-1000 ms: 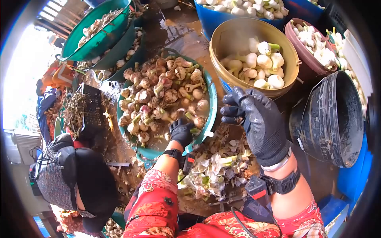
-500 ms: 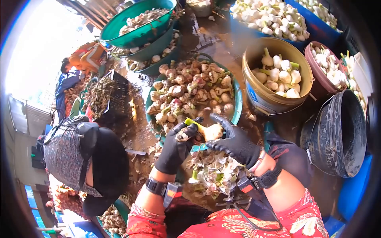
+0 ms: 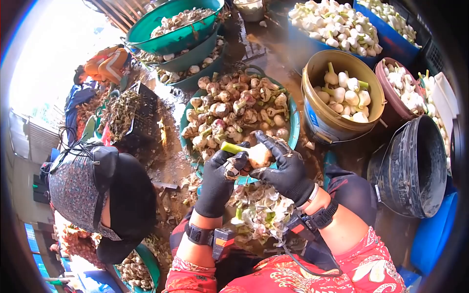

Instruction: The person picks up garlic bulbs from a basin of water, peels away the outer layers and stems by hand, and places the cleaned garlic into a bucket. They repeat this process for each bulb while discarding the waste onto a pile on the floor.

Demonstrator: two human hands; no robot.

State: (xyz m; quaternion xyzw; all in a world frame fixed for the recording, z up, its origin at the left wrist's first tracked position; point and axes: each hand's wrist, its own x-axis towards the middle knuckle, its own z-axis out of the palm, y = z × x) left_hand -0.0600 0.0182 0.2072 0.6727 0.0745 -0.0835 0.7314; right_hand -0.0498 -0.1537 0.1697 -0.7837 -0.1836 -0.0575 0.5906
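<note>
Between my gloved hands is a garlic bulb (image 3: 259, 155) with a short green stem pointing left. My left hand (image 3: 221, 177), in a black glove, is closed around the stem side, with some pale peel at its fingers. My right hand (image 3: 285, 168), also gloved, grips the bulb from the right with thumb and fingers. Just beyond them stands a green tub (image 3: 294, 124) full of unpeeled, soil-stained garlic bulbs (image 3: 229, 107). Below my hands lies a heap of loose garlic skins (image 3: 264, 207).
At right are a yellowish bucket (image 3: 312, 97) of white peeled garlic, a pink bucket (image 3: 391, 95) and a tilted black bucket (image 3: 398, 168). Stacked green basins (image 3: 181, 41) stand at the far left. A person in a cap (image 3: 78, 190) is close on my left; another person (image 3: 105, 66) sits farther off.
The bulb has turned so its stem points more to the left. My right-hand fingers have moved up and over the bulb, and both hands remain near the tub's close rim.
</note>
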